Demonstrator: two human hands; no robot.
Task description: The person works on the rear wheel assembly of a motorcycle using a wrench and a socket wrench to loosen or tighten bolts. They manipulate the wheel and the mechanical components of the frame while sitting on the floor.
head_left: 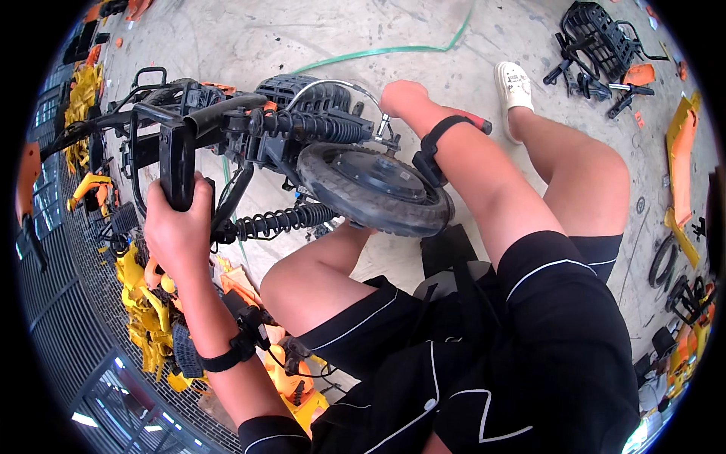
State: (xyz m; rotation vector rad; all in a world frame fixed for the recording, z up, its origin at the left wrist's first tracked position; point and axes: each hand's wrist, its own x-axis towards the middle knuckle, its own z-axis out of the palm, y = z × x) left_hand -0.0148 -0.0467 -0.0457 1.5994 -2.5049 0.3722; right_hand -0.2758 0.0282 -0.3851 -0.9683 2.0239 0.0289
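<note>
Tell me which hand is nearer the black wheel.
The right hand: it is close by the wheel, just beyond its axle side. The left hand is farther off, left of the wheel, gripping a black frame tube.

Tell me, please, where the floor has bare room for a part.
Bare floor lies between the green hose and the white shoe, and between the right knee and long orange panel. It is crowded around the wheel and left hand, and farther left, where yellow parts pile up.
</note>
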